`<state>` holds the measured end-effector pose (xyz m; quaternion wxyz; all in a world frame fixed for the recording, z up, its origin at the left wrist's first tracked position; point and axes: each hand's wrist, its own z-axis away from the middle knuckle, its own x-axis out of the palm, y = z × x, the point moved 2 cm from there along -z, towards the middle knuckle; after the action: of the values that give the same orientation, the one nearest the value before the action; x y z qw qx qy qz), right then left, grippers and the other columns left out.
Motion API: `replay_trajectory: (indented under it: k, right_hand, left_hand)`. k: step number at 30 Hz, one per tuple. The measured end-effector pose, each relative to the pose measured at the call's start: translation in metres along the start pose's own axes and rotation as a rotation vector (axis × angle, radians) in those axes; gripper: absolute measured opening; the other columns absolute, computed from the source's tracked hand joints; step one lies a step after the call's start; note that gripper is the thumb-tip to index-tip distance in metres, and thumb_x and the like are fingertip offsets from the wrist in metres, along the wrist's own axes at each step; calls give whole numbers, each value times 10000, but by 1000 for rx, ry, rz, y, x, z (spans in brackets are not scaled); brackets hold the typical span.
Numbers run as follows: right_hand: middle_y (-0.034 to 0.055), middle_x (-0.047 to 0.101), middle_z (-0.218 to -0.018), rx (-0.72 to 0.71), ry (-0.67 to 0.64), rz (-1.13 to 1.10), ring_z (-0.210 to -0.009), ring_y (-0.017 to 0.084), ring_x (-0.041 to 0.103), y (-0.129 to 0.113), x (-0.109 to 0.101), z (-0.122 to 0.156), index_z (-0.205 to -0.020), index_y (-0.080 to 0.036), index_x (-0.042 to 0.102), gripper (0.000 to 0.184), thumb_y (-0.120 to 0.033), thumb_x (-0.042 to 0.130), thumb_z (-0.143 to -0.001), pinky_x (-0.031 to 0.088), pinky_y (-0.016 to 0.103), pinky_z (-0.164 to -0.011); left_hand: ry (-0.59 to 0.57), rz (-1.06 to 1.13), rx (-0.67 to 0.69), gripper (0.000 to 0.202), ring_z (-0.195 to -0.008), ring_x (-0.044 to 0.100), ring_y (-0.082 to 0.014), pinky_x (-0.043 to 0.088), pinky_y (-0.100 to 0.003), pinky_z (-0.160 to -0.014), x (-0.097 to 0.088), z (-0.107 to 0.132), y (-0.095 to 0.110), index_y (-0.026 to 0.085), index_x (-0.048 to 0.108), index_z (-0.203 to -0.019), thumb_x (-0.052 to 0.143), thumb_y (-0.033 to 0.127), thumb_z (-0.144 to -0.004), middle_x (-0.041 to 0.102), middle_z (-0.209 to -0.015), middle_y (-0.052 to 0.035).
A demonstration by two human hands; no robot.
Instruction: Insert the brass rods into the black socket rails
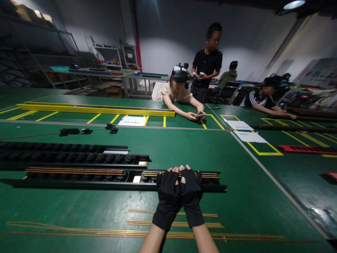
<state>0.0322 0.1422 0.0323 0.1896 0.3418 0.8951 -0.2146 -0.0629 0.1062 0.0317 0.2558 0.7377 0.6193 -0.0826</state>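
My left hand and my right hand wear black fingerless gloves and lie side by side, touching, on the near black rail. The fingers of both stretch flat over the rail's copper strips near its right end; neither hand grips anything. Two more black rails lie parallel behind it.
Loose copper strips lie on the green table under my wrists. A yellow beam, paper sheets and small black parts sit farther back. A person leans on the table's far side; others stand or sit behind.
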Motion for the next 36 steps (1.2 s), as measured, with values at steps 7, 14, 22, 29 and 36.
replay_trajectory:
  k: [7,14,22,29,36]
  right_hand:
    - [60,750,-1128,-26,17,12,-1189,213,635,1,2,-1,-1203,-181,650,371,-151,375,-957,268,430,-1157]
    - [63,742,-1154,-11,-16,9,-1234,209,607,2,1,1,-1241,-181,637,370,-165,386,-970,260,438,-1169]
    - [57,749,-1132,-5,17,-9,-1205,190,628,4,4,3,-1227,-193,642,361,-143,412,-953,273,405,-1165]
    - [52,745,-1147,8,-25,-11,-1223,191,618,3,1,2,-1232,-203,643,373,-157,397,-955,279,402,-1158]
    - [53,747,-1141,4,-12,-14,-1212,193,622,1,1,0,-1219,-192,650,369,-147,393,-958,276,407,-1156]
  left_hand:
    - [24,-41,-111,432,-1263,576,-230,292,-426,-1123,-4,1,-10,153,576,-1324,373,145,-943,705,-1233,-106]
    - [41,-58,-83,421,-1255,578,-209,268,-416,-1159,-7,1,-15,164,569,-1320,394,129,-938,718,-1205,-87]
    - [74,-82,-141,394,-1219,605,-225,232,-488,-1192,-8,7,-29,192,586,-1295,395,138,-954,731,-1160,-84]
    - [142,-35,-188,392,-1291,551,-222,362,-417,-1106,-15,5,-37,163,616,-1260,373,134,-954,723,-1176,-96]
    - [157,-58,-226,356,-1219,598,-222,316,-422,-1128,-21,0,-42,168,677,-1144,371,165,-963,751,-1090,-77]
